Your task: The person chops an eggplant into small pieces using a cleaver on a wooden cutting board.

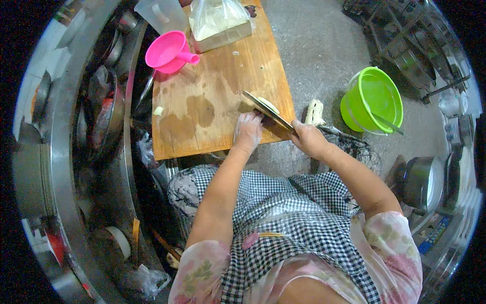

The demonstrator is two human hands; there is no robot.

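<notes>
My right hand (309,140) grips the handle of a broad-bladed knife (269,111) near the front right corner of a wooden tabletop (224,87). The blade slants away to the upper left, seen nearly edge-on. Just beyond it lies a pale, flat, rounded piece of food (268,105), partly covered by the blade. On the near side of the blade is my left hand (247,131), fingers bent down and whitened by a wet or powdery film. Whatever may be under those fingertips is hidden. A small pale scrap (158,111) rests by the left edge of the wood.
A pink plastic dipper (167,51), a translucent plastic container (161,17) and a bagged pale block (222,32) stand at the far end. On the floor to the right are a green bucket (379,98) and a metal pot (421,182). Metal shelving (60,144) runs along the left.
</notes>
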